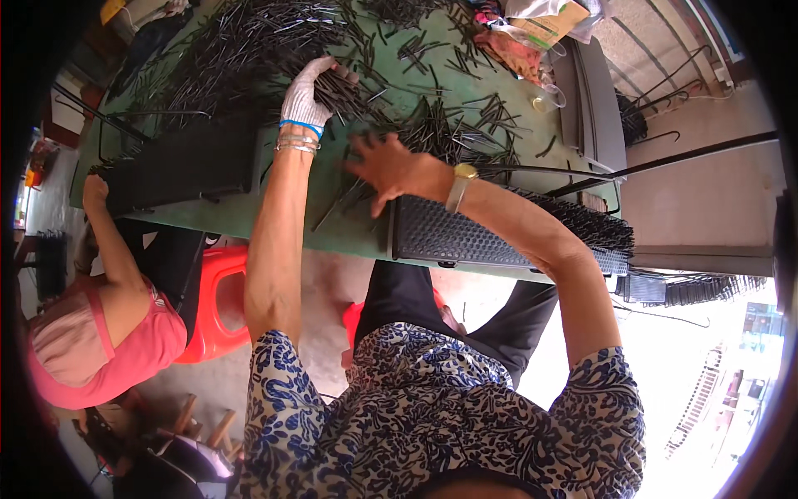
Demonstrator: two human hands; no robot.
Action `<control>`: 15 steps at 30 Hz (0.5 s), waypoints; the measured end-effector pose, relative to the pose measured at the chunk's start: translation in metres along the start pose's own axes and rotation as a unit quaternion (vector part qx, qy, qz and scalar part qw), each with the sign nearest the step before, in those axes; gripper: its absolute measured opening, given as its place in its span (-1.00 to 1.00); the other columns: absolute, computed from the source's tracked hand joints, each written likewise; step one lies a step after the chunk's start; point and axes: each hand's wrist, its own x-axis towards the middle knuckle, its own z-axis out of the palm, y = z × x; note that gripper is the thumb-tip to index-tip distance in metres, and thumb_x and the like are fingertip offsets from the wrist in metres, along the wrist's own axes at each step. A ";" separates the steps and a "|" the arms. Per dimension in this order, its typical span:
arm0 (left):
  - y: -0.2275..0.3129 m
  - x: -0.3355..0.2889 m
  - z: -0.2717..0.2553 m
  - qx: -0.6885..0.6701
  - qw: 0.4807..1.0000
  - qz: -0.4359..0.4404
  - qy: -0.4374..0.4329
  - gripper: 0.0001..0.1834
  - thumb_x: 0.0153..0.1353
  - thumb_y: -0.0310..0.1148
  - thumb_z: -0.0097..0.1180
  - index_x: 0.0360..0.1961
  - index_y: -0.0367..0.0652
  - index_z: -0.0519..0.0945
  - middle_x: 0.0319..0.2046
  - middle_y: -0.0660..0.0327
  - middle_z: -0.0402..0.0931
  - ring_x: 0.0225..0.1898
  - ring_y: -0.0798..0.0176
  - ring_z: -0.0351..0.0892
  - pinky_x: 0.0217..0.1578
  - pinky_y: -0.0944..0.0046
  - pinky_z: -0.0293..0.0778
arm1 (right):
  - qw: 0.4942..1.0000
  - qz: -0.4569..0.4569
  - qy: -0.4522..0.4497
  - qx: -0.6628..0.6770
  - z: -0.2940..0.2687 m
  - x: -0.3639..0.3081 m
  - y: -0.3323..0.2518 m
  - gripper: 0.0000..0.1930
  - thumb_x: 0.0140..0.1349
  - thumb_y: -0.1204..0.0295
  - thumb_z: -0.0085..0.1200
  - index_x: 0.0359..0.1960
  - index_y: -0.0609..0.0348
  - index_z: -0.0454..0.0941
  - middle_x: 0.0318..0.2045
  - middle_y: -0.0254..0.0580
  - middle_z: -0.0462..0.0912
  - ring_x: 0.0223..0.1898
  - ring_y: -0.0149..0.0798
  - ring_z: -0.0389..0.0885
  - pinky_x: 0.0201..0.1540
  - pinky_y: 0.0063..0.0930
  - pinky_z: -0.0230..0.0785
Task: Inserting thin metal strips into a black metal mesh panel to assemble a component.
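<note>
My left hand (pixel 309 96), in a white knit glove with a blue cuff, is closed round a bunch of thin black sticks (pixel 347 98) above the green table. My bare right hand (pixel 391 170) hangs over the table to the right of it, slightly blurred, its fingers spread and nothing seen in them. Close under that hand a black rack with rows of holes (pixel 465 237) lies along the table's near edge. Many black sticks stand along its right end (pixel 582 223). A loose heap of black sticks (pixel 440 129) lies just behind the right hand.
A large pile of black sticks (pixel 249 54) covers the table's (pixel 532 125) far left. Another person (pixel 125 333) sits at left beside a dark rack (pixel 191 162). Black metal rods (pixel 698 154) stick out at right. Bags and a box (pixel 544 25) lie at the back; a red stool (pixel 220 291) stands below.
</note>
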 end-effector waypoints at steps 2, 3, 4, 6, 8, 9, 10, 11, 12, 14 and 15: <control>-0.005 -0.013 0.020 -0.012 1.000 0.001 -0.002 -0.86 0.24 -0.40 0.10 -0.42 -0.25 0.52 -0.44 0.13 0.57 -0.38 0.08 0.61 -0.16 -0.06 0.63 | 0.997 -0.036 -0.015 -0.061 0.008 0.001 -0.005 0.02 -0.21 -0.22 0.32 0.34 -0.21 0.17 0.31 0.03 0.15 0.30 0.15 0.22 0.12 0.08 0.29; -0.007 -0.018 0.026 -0.024 1.000 0.003 -0.005 -0.85 0.24 -0.39 0.10 -0.41 -0.25 0.52 -0.43 0.13 0.58 -0.37 0.09 0.61 -0.15 -0.05 0.63 | 0.995 -0.056 -0.020 -0.078 0.013 0.002 -0.005 0.00 -0.19 -0.15 0.34 0.35 -0.27 0.15 0.33 0.04 0.12 0.30 0.19 0.19 0.09 0.08 0.33; 0.002 -0.026 0.023 -0.021 1.000 0.010 0.001 -0.85 0.24 -0.39 0.10 -0.41 -0.25 0.52 -0.43 0.13 0.58 -0.37 0.09 0.61 -0.15 -0.05 0.63 | 0.992 -0.084 -0.016 -0.096 0.014 0.007 -0.012 -0.03 -0.16 -0.09 0.35 0.35 -0.33 0.14 0.35 0.05 0.09 0.31 0.22 0.17 0.06 0.07 0.38; 0.007 -0.029 0.018 -0.008 1.000 0.001 0.008 -0.86 0.24 -0.40 0.10 -0.39 -0.25 0.54 -0.42 0.14 0.58 -0.34 0.09 0.63 -0.19 -0.04 0.64 | 0.992 -0.116 -0.009 -0.041 0.019 0.022 0.002 -0.14 -0.08 0.02 0.32 0.32 -0.34 0.18 0.31 0.05 0.14 0.28 0.22 0.22 0.04 0.05 0.41; 0.010 -0.031 0.005 0.009 1.000 -0.008 -0.001 -0.87 0.24 -0.40 0.12 -0.38 -0.25 0.55 -0.43 0.15 0.58 -0.35 0.09 0.64 -0.22 -0.04 0.64 | 0.990 -0.144 -0.005 0.014 0.028 0.037 0.023 -0.24 -0.01 0.13 0.28 0.29 -0.34 0.23 0.28 0.06 0.19 0.25 0.22 0.26 0.01 0.03 0.44; 0.009 -0.031 0.001 0.027 0.999 -0.017 -0.011 -0.87 0.23 -0.40 0.13 -0.38 -0.25 0.55 -0.45 0.16 0.58 -0.36 0.09 0.64 -0.24 -0.03 0.64 | 0.996 -0.087 0.017 0.009 0.033 0.043 0.034 -0.34 0.05 0.24 0.22 0.24 -0.30 0.28 0.22 0.07 0.24 0.22 0.20 0.31 0.00 0.02 0.45; 0.002 -0.033 0.003 0.013 1.000 -0.002 0.009 -0.89 0.18 -0.43 0.17 -0.37 -0.26 0.56 -0.49 0.15 0.57 -0.40 0.09 0.65 -0.32 0.05 0.64 | 0.999 -0.029 0.039 0.004 0.039 0.048 0.047 -0.44 0.10 0.35 0.15 0.20 -0.26 0.34 0.17 0.07 0.29 0.18 0.17 0.36 -0.01 0.00 0.46; 0.001 -0.042 0.007 0.013 1.000 0.000 0.010 -0.89 0.18 -0.43 0.17 -0.37 -0.26 0.56 -0.49 0.15 0.57 -0.40 0.09 0.65 -0.32 0.05 0.64 | 0.999 -0.031 0.040 0.003 0.040 0.052 0.058 -0.44 0.10 0.35 0.15 0.20 -0.26 0.34 0.17 0.07 0.29 0.18 0.17 0.36 -0.01 0.00 0.46; 0.000 -0.051 0.012 0.068 0.997 0.003 0.045 -0.90 0.18 -0.44 0.17 -0.35 -0.25 0.56 -0.48 0.17 0.55 -0.39 0.12 0.63 -0.30 0.06 0.64 | 0.997 0.016 0.074 0.033 0.043 0.051 0.071 -0.48 0.12 0.41 0.10 0.16 -0.20 0.36 0.10 0.10 0.33 0.14 0.16 0.39 -0.01 -0.01 0.46; -0.007 -0.060 0.022 0.096 0.990 0.027 0.099 -0.87 0.07 -0.49 0.22 -0.34 -0.28 0.58 -0.52 0.12 0.57 -0.54 0.14 0.61 -0.46 0.19 0.60 | 0.990 0.062 0.110 0.061 0.045 0.051 0.095 -0.53 0.14 0.47 0.06 0.13 -0.13 0.39 0.04 0.12 0.37 0.11 0.16 0.43 -0.01 -0.02 0.45; -0.013 -0.067 0.025 0.139 0.985 0.025 0.097 -0.84 0.03 -0.48 0.25 -0.33 -0.26 0.58 -0.53 0.12 0.57 -0.58 0.16 0.60 -0.49 0.21 0.58 | 0.984 0.148 0.083 0.054 0.045 0.048 0.109 -0.53 0.14 0.48 0.05 0.14 -0.09 0.37 0.04 0.13 0.38 0.12 0.16 0.42 0.02 -0.02 0.43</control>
